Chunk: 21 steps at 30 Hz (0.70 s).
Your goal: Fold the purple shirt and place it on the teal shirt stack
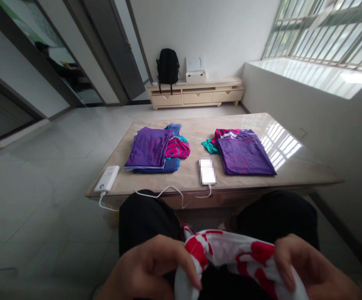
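A: Hands?
B: L hand (156, 266) & R hand (312, 264) each pinching the red-and-white cloth (227, 246), low over the lap, near side of the worktop (196, 127).
A: Step?
B: Prob. straightening it; next move calls for even grips, imo.
A: In the way?
B: Knees (146, 214), btwn hands & worktop. Then phone (207, 171) w/ white cable (170, 187), power bank (107, 178) near left. Purple-topped piles beyond: left pile (149, 146), right pile (246, 154).

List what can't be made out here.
All in the head view:
Cloth: lower part cut off by the bottom edge.
Cable: a stretch hidden by the left knee.
Phone: screen content masked by pixelation.
Far person: hands too small and dark.
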{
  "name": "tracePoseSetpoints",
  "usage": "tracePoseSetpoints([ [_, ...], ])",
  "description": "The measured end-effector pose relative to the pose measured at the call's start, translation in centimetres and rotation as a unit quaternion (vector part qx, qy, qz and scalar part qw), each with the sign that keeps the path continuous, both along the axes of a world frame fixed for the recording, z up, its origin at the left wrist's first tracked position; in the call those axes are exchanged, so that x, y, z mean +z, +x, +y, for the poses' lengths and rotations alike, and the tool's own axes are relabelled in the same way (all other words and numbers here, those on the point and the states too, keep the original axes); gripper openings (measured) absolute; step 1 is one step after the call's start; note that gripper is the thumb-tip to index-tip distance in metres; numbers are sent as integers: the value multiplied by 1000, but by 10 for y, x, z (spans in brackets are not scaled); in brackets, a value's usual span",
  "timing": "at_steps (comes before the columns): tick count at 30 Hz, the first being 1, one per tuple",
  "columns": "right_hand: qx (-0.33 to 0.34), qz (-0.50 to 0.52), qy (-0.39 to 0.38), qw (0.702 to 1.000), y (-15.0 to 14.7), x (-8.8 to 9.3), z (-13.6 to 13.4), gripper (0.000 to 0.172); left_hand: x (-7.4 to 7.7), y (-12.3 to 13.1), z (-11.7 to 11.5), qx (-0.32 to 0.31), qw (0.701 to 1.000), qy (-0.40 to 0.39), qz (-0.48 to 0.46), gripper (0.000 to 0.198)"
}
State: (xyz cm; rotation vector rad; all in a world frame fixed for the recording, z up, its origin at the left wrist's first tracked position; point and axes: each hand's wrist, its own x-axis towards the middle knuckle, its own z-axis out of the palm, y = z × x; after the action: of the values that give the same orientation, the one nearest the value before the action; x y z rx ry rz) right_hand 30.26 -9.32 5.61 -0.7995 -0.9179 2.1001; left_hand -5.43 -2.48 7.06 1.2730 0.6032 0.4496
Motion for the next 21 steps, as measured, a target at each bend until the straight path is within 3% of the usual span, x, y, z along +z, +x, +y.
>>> tracePoseSetpoints([
  [2,36,25,4,999,-12,17,12,33,18,15,3,-36,999,-23,-22,40],
  [4,36,12,27,999,-21,26,23,26,26,30,9,-5,1000,5,-10,27],
  [9,-23,-31,125,991,-36,30,41,16,19,61,18,111,988,103,23,23],
  [17,-21,-128,147,981,-54,42,49,13,19,77,13,90,971,210,66,11],
  [21,-9,-160,159,974,-54,44,50,9,21,78,12,91,971,217,51,11],
])
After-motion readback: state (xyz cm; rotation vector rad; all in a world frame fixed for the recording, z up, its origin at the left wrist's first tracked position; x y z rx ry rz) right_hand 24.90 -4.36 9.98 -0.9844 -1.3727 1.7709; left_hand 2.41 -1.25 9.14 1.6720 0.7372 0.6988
